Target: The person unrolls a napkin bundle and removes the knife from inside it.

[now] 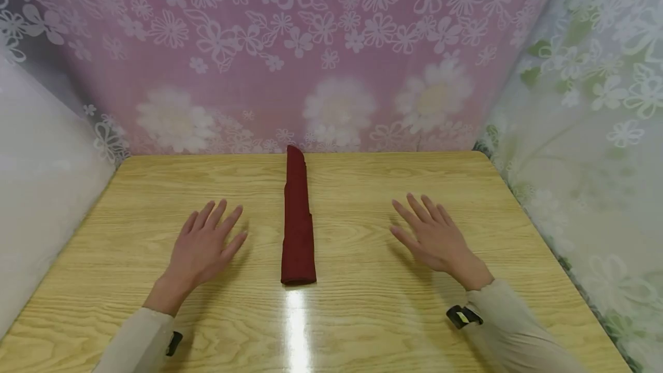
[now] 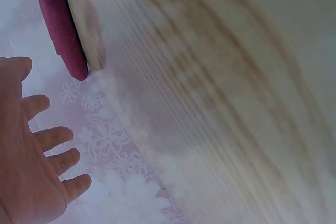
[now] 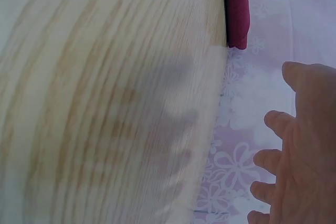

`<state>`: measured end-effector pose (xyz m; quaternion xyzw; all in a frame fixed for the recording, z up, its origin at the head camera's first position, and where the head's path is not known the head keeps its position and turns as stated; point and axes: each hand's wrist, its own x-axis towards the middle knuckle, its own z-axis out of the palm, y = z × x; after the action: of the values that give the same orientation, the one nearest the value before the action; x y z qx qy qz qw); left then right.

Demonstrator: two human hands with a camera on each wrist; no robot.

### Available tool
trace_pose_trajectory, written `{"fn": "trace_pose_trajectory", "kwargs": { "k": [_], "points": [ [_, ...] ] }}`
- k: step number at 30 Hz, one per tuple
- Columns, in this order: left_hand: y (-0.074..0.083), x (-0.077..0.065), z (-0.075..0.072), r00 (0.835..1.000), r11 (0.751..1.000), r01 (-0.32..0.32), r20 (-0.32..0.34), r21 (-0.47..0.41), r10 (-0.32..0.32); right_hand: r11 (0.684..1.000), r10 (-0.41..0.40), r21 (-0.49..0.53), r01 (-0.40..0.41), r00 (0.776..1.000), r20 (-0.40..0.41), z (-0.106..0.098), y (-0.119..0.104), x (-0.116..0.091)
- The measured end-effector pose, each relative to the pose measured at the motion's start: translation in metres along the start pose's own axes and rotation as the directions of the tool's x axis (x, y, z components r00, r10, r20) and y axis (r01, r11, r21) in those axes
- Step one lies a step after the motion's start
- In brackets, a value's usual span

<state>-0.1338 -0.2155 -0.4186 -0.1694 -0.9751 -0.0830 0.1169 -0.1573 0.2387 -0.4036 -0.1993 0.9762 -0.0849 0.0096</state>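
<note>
A long dark red roll of folded cloth lies on the wooden table, running from the middle toward the far edge. To its left the left hand is spread above the tabletop, palm down, touching nothing. On the other side the right hand is held the same way, fingers apart, with its shadow on the wood. Both thumbs point inward toward the cloth. In the left wrist view the red roll shows beyond the left hand; the right wrist view shows its end above the right hand.
A pink flowered curtain hangs behind the table's far edge. Pale sheeting stands along the left side, and a white and green flowered curtain along the right. Each wrist wears a dark strap device over a beige sleeve.
</note>
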Motion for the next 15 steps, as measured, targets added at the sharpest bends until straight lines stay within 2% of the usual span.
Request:
{"fn": "trace_pose_trajectory", "kwargs": {
  "k": [15],
  "points": [
    [0.004,0.006,0.0,0.999,0.999,-0.032,0.005,-0.013,0.032,0.999,-0.035,0.019,0.036,0.999,-0.018,0.002,-0.018,0.012]
  ]
}}
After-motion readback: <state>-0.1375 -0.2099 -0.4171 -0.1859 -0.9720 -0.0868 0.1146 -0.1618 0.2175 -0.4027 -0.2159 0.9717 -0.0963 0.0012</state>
